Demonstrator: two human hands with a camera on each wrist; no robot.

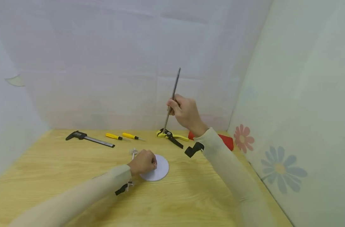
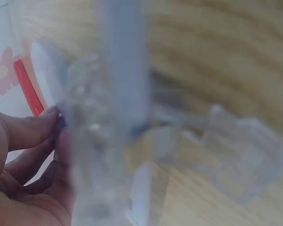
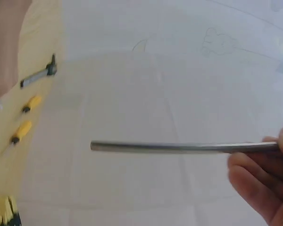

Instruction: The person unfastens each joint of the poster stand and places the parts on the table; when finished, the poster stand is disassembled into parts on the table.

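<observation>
My right hand (image 1: pixel 185 112) grips a thin metal rod (image 1: pixel 172 97) and holds it nearly upright above the back of the wooden table. In the right wrist view the metal rod (image 3: pixel 179 147) runs leftward from my fingers (image 3: pixel 254 174). My left hand (image 1: pixel 143 162) rests curled on the near edge of a white round disc (image 1: pixel 161 168) and pinches a small clear plastic part (image 1: pixel 133 153). The left wrist view is blurred: the clear plastic part (image 2: pixel 108 141) fills it, with my fingers (image 2: pixel 33 141) at its left.
Along the back of the table (image 1: pixel 189 195) lie a black digital caliper (image 1: pixel 88 138), two yellow screwdrivers (image 1: pixel 124 136), yellow-and-black pliers (image 1: pixel 172 137) and a red object (image 1: pixel 226 140). White walls close in at the back and both sides, with flower stickers (image 1: pixel 280 168) on the right.
</observation>
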